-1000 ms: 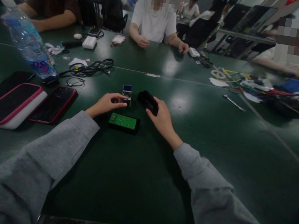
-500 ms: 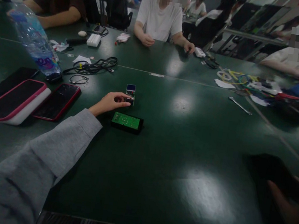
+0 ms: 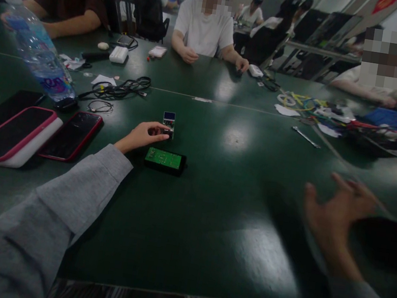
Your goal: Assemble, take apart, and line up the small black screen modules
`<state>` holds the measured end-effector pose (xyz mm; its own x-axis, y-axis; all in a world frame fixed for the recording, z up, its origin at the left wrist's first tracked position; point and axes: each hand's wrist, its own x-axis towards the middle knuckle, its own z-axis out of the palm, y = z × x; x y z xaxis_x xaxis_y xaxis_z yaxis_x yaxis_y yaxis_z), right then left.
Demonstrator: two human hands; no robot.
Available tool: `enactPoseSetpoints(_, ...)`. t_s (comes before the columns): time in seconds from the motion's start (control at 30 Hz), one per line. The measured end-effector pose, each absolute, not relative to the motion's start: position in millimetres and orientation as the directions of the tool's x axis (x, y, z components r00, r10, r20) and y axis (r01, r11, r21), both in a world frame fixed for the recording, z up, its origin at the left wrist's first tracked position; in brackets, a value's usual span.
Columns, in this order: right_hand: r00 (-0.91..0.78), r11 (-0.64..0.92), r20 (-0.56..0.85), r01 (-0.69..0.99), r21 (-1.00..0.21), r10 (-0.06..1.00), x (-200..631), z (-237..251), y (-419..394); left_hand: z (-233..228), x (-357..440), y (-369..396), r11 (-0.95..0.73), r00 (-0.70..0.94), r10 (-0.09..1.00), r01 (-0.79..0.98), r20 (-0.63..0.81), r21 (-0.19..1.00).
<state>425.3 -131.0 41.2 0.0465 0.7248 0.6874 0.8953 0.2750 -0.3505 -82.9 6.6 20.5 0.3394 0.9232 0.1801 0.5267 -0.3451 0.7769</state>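
My left hand (image 3: 144, 135), in a grey sleeve, reaches over the green table and pinches the lower part of a small circuit board with a little screen (image 3: 169, 116). Just nearer to me lies a green circuit board in a black case (image 3: 164, 159); my left hand is apart from it. On the right side my right hand (image 3: 339, 217) is above the table, somewhat blurred, fingers spread and nothing visible in them. Beside its wrist is a dark object (image 3: 389, 242), too dim to make out.
Phones, one in a red case (image 3: 71, 136) and one in a pink case (image 3: 12, 133), lie left, near a tilted water bottle (image 3: 41, 53) and black cables (image 3: 125, 87). A wrench (image 3: 305, 136) and a cable pile (image 3: 352, 119) are on the right. People sit across the table.
My right hand has moved left and away from me from the dark object at the right edge, its fingers now spread. My left hand stays on the small board; the view has shifted slightly.
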Motion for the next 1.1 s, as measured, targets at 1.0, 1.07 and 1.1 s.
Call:
enactPoseSetpoints(1.0,-0.408,0.586,0.426,0.633,-0.505,0.808,166.6,19.0,-14.8,21.0,-79.4,5.7,-0.344,0.283,0.932,0.488,0.227,0.802)
enactPoseSetpoints(1.07,-0.394,0.581,0.431,0.62,-0.527,0.812,167.3,18.2,-14.3,20.3,-79.9,5.8,-0.349,0.289,0.929,0.484,0.231,0.802)
enactPoseSetpoints(1.1,-0.39,0.581,0.435,0.614,-0.535,0.812,167.7,17.4,-13.8,20.3,-79.8,5.6,-0.351,0.289,0.929,0.481,0.232,0.803)
